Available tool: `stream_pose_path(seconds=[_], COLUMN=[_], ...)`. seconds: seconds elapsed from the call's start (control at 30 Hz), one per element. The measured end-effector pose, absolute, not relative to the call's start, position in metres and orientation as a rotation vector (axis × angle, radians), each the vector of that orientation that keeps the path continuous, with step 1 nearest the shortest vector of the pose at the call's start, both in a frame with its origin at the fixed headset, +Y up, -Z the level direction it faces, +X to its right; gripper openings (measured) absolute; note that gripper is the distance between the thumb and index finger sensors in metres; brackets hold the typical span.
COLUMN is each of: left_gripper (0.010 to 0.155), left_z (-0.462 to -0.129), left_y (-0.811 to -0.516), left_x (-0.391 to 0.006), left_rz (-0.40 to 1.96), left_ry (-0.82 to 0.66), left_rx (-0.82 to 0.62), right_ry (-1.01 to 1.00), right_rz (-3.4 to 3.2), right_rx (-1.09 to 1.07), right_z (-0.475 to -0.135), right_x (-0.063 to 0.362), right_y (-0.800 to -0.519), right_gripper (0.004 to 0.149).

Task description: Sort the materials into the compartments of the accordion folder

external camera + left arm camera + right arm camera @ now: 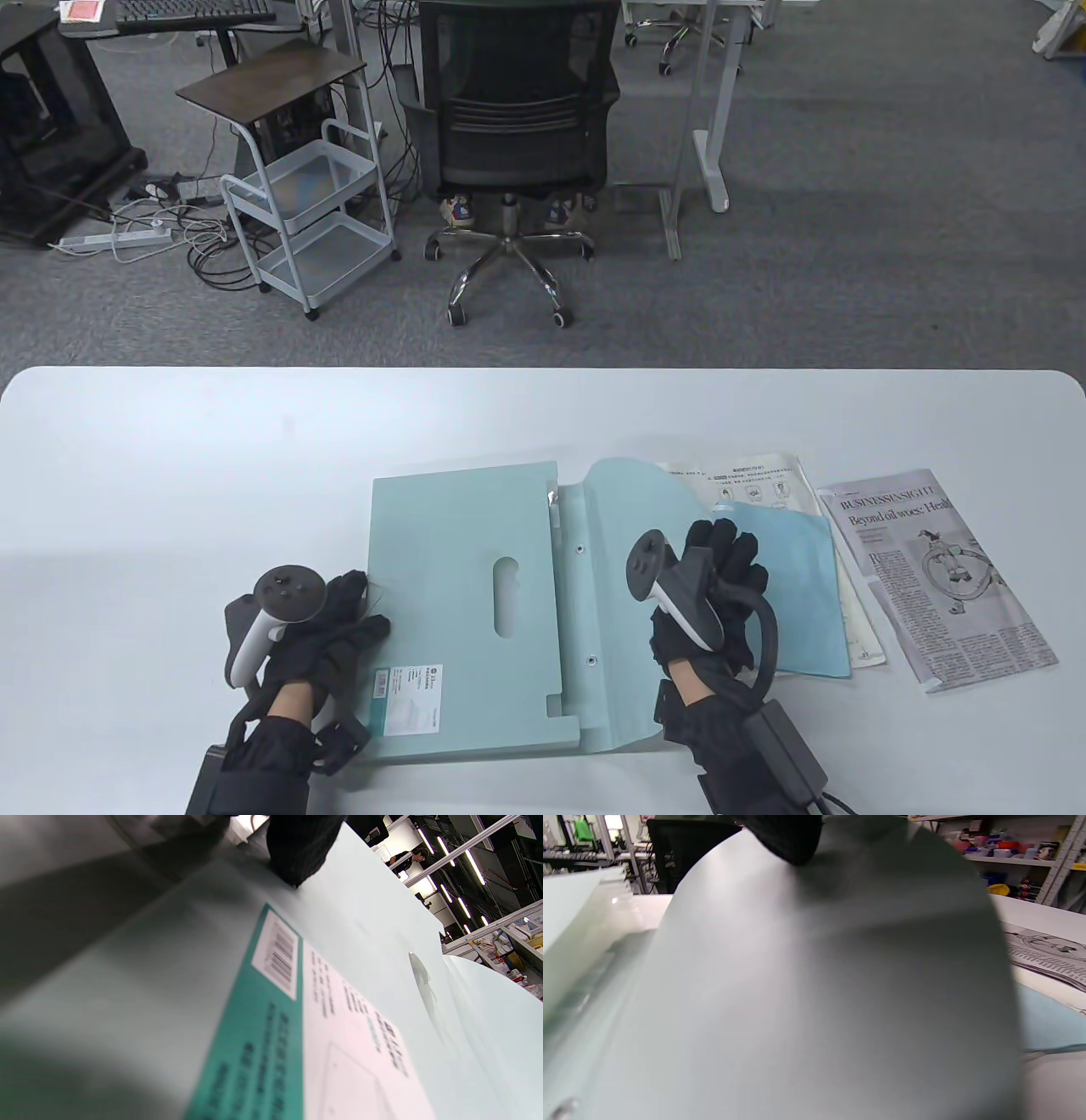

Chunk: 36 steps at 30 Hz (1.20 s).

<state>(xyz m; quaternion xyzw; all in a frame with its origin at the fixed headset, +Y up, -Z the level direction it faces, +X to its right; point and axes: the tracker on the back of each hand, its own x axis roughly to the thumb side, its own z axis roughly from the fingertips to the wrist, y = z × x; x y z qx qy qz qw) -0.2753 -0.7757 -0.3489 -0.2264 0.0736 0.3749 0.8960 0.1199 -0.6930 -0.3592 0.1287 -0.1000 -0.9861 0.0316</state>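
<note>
Table view has the left hand (318,624) pressing flat-fingered on the accordion folder (467,611) at mid-counter (170,475), likely pinning it, while the right hand (708,594) rests spread on its opened flap (628,509); leaflet (747,484), blue sheet (802,586) and newspaper clipping (942,577) wait just right, with open room beyond.

White table (170,475), pale green accordion folder (458,543) lying flat, newspaper sheet (942,577) beside it

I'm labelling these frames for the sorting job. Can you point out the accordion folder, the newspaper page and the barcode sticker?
accordion folder (458,543): table view, on its flat front panel.
newspaper page (976,628): table view, on the printed text columns.
barcode sticker (278,957): left wrist view, on the white patch with the bars.
</note>
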Motion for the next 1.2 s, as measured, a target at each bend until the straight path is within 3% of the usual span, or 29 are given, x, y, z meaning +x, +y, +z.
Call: stream_pose_path(seconds=[0.2, 0.4, 0.67, 1.2], left_gripper=[0.069, 0.069, 0.069, 0.070], left_z=[-0.349, -0.350, -0.350, -0.342], left_y=[-0.776, -0.775, -0.775, -0.765], left_x=[-0.276, -0.276, -0.276, -0.299], left_rz=[0.770, 0.765, 0.751, 0.737], left_ry=[0.155, 0.157, 0.161, 0.290], left_rx=[-0.465, -0.463, -0.458, -0.278], right_ry=[-0.592, -0.821, -0.676, -0.671], right_rz=[-3.071, -3.355, -3.315, -3.353], right_rx=[0.417, 0.537, 0.472, 0.477], right_z=[-0.369, -0.374, -0.368, -0.364], right_x=[0.115, 0.140, 0.138, 0.142], right_y=[-0.726, -0.749, -0.759, -0.767], right_gripper=[0.057, 0.061, 0.075, 0.075])
